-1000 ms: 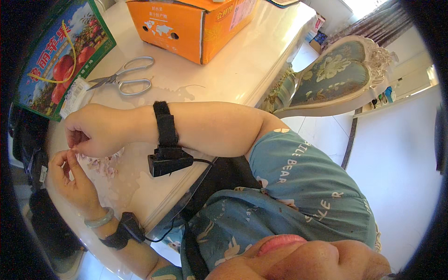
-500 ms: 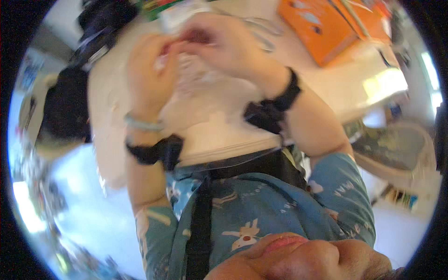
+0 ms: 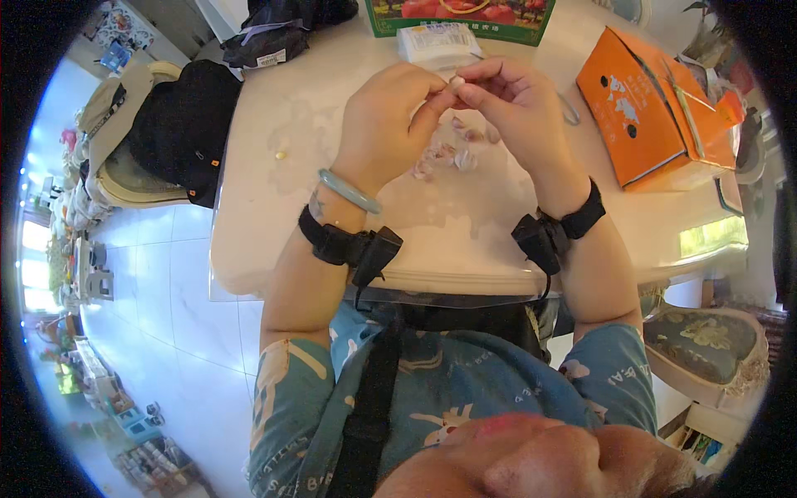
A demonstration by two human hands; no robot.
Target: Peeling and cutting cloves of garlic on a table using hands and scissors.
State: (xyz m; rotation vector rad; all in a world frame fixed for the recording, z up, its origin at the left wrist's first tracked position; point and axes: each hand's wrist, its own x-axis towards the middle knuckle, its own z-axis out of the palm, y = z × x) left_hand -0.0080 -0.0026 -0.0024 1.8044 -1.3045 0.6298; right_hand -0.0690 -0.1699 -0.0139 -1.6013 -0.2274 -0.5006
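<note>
My left hand [image 3: 390, 120] and my right hand [image 3: 523, 112] meet over the table, fingertips pinched together. Between them is a small whitish garlic clove [image 3: 457, 83], mostly covered by the fingers. Below the hands, pinkish-white garlic skins and pieces [image 3: 448, 156] lie scattered on the tabletop. A small pale yellow clove [image 3: 281, 155] sits apart, left of my left wrist. A jade-coloured bangle [image 3: 349, 192] is around my left wrist, and black straps with small black units are on both forearms.
The pale table [image 3: 274, 224] has damp-looking patches. At its far side stand a white packet [image 3: 437, 43] and a green box [image 3: 462, 18] picturing red fruit. An orange box [image 3: 647, 116] is at the right, a black bag [image 3: 278, 37] far left. Chairs [image 3: 706, 344] flank the table.
The view has shifted, so the hands and table sit further right in the picture. Both hands stay together, and their earlier blur is gone. The clove between the fingertips now shows.
</note>
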